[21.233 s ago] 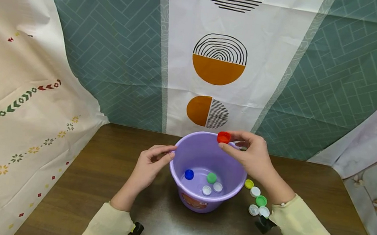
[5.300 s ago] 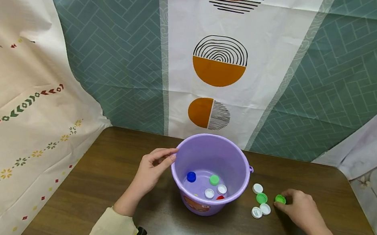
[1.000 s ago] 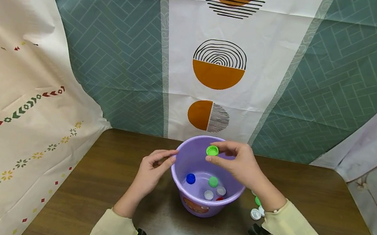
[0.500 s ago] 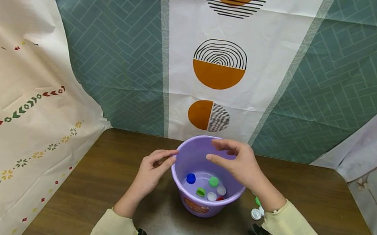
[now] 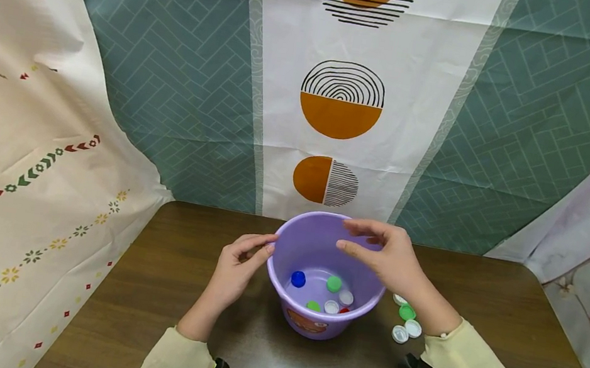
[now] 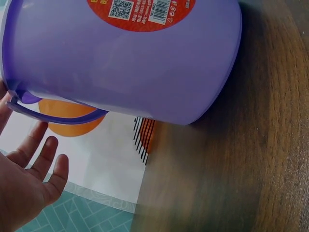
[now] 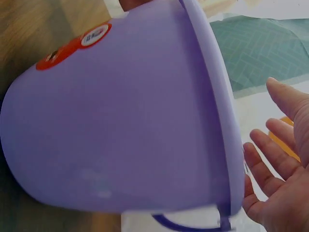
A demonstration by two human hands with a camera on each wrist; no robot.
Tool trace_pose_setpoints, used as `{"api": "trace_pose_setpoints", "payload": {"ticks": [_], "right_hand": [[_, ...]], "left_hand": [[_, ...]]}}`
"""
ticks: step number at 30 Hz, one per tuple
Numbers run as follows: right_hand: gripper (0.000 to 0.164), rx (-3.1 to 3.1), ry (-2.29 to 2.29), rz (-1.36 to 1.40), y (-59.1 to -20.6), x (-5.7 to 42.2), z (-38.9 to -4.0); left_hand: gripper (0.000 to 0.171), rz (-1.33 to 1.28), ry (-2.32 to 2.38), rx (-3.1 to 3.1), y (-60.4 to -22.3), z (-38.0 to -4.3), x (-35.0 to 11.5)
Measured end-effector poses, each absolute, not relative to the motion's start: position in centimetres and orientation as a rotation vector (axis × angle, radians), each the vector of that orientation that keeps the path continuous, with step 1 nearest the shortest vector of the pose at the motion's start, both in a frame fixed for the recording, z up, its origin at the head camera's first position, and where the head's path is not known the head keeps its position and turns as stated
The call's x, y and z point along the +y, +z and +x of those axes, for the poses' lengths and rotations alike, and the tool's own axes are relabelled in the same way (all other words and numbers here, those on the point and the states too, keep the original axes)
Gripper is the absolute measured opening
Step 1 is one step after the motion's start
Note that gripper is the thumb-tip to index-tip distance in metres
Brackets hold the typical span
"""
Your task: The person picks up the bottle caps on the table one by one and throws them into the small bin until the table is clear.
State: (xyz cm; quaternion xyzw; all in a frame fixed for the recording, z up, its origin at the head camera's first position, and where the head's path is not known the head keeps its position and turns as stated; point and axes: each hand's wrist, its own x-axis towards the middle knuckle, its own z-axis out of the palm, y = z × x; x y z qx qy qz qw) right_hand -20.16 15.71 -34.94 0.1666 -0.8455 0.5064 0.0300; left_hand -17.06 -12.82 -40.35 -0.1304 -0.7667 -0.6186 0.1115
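Observation:
A purple bucket (image 5: 315,241) stands on the table, its sticker facing the near side. My left hand (image 5: 233,267) pinches its left rim between thumb and index finger; the left wrist view shows the other fingers spread beneath the purple handle (image 6: 63,118). Over the right side of the opening hovers my right hand (image 5: 392,259), holding nothing, thumb apart from the fingers. On the bucket floor lie a blue cap (image 5: 298,278), a green cap (image 5: 334,284), a bright green cap (image 5: 313,306), two white caps (image 5: 331,307) and a partly hidden red cap (image 5: 345,310).
Right of the bucket, on the dark wooden table (image 5: 164,292), lies a small group of caps: a green cap (image 5: 407,313) and several white ones, including a white cap (image 5: 400,334). Patterned cloth (image 5: 199,100) hangs behind the table.
My right hand has let go of the bright green cap, which fell into the bucket and settled flat. The hand has since shifted slightly right. My left hand keeps its place on the rim.

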Motion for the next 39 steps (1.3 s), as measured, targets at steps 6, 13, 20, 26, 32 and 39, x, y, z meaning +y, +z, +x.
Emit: {"api": "trace_pose_setpoints", "payload": {"ticks": [6,13,20,26,32,39], "right_hand": [[0.038,-2.581,1.545,0.396,-34.7,17.8,-19.5],[0.034,-2.464,1.534,0.309,-33.4,19.7,-17.5],[0.034,-2.409,1.480,0.235,-35.3,22.5,-18.0],[0.034,-2.524,1.347,0.148,-37.9,25.2,-18.4],[0.035,-2.607,1.270,0.074,-39.9,27.2,-17.8],[0.039,-2.686,1.280,0.066,-42.4,29.3,-17.2]], "left_hand": [[0.026,-0.375,-1.816,-2.253,-40.4,-17.1,-12.8],[0.026,-0.371,-1.815,-2.243,-40.4,-17.2,-12.8],[0.026,-0.361,-1.824,-2.247,-40.2,-17.2,-12.8],[0.026,-0.356,-1.822,-2.253,-40.2,-17.1,-12.7],[0.026,-0.361,-1.822,-2.244,-40.4,-17.1,-12.7],[0.025,-0.369,-1.817,-2.231,-40.3,-17.3,-12.7]]}}
